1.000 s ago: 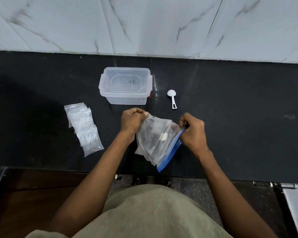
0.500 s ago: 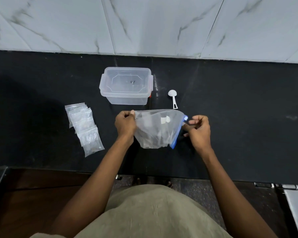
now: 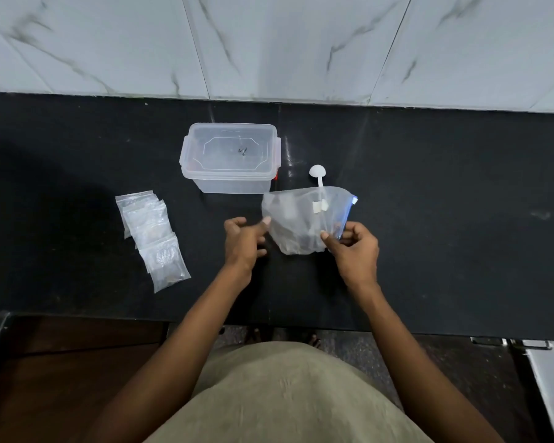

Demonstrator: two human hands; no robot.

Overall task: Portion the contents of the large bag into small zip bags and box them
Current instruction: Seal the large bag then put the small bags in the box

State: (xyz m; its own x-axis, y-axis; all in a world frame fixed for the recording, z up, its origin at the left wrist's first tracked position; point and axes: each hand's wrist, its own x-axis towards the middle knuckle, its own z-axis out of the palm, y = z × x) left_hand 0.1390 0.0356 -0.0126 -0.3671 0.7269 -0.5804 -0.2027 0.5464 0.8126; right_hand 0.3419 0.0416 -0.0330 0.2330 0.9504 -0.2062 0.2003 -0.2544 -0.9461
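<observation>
Large clear bag (image 3: 304, 219), blue zip, dark contents perhaps, small zip bags (image 3: 152, 238) fanned left, lidded box (image 3: 229, 158) behind

Right hand on the big bag, left hand just off it

The right hand (image 3: 354, 247) pinches the large bag (image 3: 301, 219) by its blue zip edge; the left hand (image 3: 243, 241), fingers loosely curled, hovers at the bag's other side, one fingertip at the plastic. Behind on the black counter (image 3: 461, 203): lidded clear box (image 3: 229, 156), white scoop (image 3: 317, 174). Small zip bags (image 3: 152, 238) lie fanned to the left.
</observation>
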